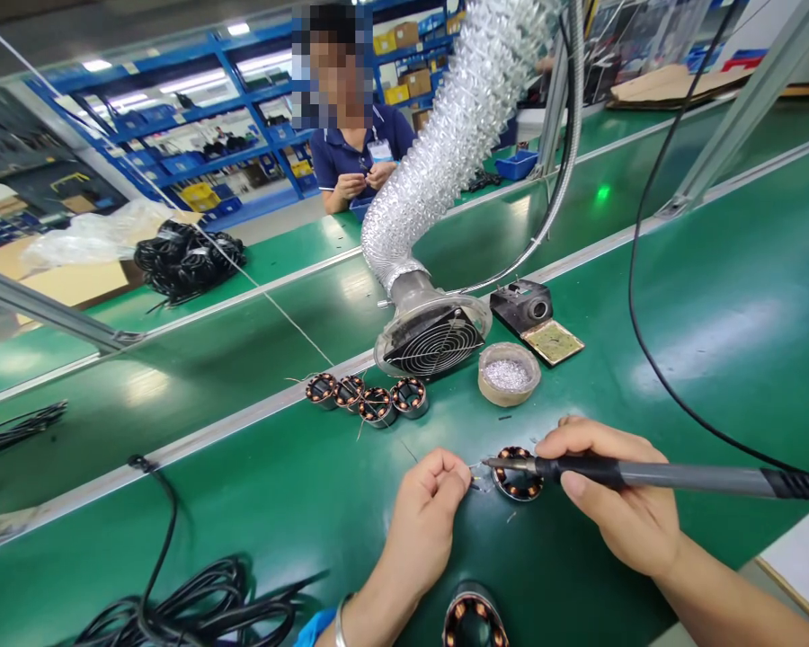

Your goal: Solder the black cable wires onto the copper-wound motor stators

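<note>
My right hand (620,494) grips a soldering iron (688,477) with a dark grey handle. Its metal tip points left and meets thin wire ends just past the fingers of my left hand (424,508). Those fingers are pinched together on a wire (475,479), largely hidden by them. Under the iron's tip lies a motor stator (518,485), a ring with copper windings, on the green bench. A second stator (475,618) stands nearer me at the bottom edge. Smoke or glare blurs the spot where tip and wire meet.
Several stators (377,406) stand in a row before a fume extractor (435,341) on a silver hose. Beside it are a bowl of metal bits (511,373) and an iron stand (529,310). Black cables (202,611) lie front left. Across the bench sits a co-worker (360,144).
</note>
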The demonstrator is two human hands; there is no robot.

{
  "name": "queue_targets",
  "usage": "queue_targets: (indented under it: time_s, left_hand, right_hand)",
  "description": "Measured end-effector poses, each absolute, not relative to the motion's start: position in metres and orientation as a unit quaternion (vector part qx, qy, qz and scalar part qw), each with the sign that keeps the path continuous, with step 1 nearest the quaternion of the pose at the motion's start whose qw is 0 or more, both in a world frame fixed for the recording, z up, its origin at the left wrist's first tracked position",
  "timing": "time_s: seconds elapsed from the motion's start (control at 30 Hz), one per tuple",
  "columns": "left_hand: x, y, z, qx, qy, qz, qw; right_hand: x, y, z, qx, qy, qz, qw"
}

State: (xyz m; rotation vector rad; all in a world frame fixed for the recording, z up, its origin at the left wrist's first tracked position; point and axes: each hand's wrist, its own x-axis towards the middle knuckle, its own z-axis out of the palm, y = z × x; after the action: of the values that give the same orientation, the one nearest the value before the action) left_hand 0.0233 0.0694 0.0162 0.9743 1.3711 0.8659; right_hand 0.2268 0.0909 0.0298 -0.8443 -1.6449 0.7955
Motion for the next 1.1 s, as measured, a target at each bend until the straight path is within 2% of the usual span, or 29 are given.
queue_targets:
  time_s: [1.1]
  left_hand:
    - [0.025,0.065,0.022,0.427,0.593,0.355,0.583]
  right_hand:
    - [0.214,0.084,0.046,-0.281,-0.751,0.257,0.539]
